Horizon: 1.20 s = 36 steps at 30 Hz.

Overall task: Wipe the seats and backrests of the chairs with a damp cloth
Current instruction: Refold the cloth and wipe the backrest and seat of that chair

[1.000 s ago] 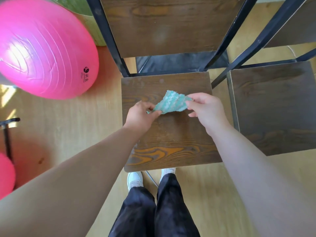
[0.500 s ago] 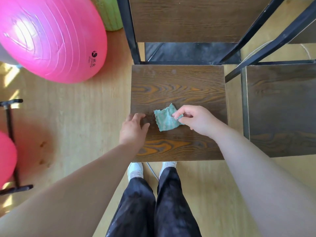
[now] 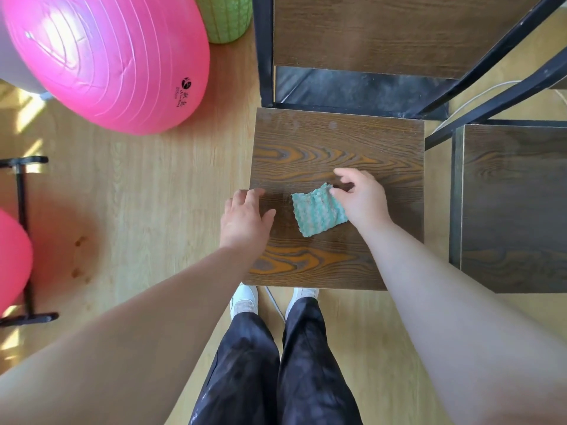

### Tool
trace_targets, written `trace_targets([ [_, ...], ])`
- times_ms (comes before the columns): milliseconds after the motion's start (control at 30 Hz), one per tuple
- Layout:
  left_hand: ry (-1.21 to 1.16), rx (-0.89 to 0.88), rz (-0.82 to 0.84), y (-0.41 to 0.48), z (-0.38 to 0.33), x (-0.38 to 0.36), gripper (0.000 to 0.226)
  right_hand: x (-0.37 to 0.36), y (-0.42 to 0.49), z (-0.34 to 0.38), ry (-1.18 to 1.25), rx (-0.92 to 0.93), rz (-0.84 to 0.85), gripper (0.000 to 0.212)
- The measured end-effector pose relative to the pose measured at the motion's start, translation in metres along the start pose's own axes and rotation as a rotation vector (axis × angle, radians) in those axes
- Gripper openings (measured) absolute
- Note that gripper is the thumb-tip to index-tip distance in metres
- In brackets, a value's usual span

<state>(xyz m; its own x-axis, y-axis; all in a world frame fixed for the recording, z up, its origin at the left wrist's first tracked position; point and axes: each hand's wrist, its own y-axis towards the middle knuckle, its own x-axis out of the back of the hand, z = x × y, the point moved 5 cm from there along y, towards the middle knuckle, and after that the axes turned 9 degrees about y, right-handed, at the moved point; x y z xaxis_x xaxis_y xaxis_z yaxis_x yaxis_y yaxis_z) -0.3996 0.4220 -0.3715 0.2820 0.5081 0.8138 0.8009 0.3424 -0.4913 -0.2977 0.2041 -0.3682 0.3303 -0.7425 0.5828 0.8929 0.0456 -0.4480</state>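
On a pale wood floor [image 3: 138,194] beside a pink exercise ball [image 3: 107,56], wiping looks barely begun. The right grip [image 3: 359,197] pinches a green cloth [image 3: 317,211] lying flat at the middle of the near chair seat [image 3: 337,139]. The left grip [image 3: 245,219] rests open-fingered on that seat's left edge. The backrest [image 3: 368,29] behind the seat and the second chair [image 3: 515,204] to its right likely remain.

Bare forearms, black trousers [image 3: 276,369], white shoes [image 3: 244,299].

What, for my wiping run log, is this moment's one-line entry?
right hand: holds teal striped cloth on dark wood-grain chair seat | left hand: rests on seat's left edge
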Motion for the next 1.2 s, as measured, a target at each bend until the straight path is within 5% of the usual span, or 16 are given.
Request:
trace_targets([
  [133, 0.002, -0.006, -0.010, -0.002, 0.004, 0.001, 0.047, 0.005, -0.029, 0.002, -0.005, 0.112, -0.263, 0.014],
  [200, -0.006, -0.006, -0.006, -0.004, 0.006, 0.000, 0.048, -0.011, -0.046, 0.001, -0.050, 0.182, -0.162, 0.017],
  [333, -0.008, -0.019, 0.005, -0.011, 0.010, -0.002, 0.048, -0.049, -0.058, -0.009, -0.280, 0.171, 0.073, 0.055],
  [500, -0.005, -0.027, 0.012, -0.016, 0.015, -0.005, 0.048, -0.064, -0.051, -0.012, -0.511, 0.194, 0.032, 0.059],
  [833, -0.005, -0.040, 0.014, -0.016, 0.013, -0.004, 0.047, -0.062, -0.031, -0.008, -0.279, 0.147, -0.026, 0.036],
  [1033, 0.000, -0.053, 0.003, -0.013, 0.010, 0.001, 0.047, -0.045, -0.035, -0.001, -0.262, 0.181, 0.017, 0.050],
  [1200, -0.009, -0.043, -0.002, -0.010, 0.005, -0.001, 0.049, -0.039, -0.046, -0.001, -0.198, 0.189, -0.205, 0.043],
])
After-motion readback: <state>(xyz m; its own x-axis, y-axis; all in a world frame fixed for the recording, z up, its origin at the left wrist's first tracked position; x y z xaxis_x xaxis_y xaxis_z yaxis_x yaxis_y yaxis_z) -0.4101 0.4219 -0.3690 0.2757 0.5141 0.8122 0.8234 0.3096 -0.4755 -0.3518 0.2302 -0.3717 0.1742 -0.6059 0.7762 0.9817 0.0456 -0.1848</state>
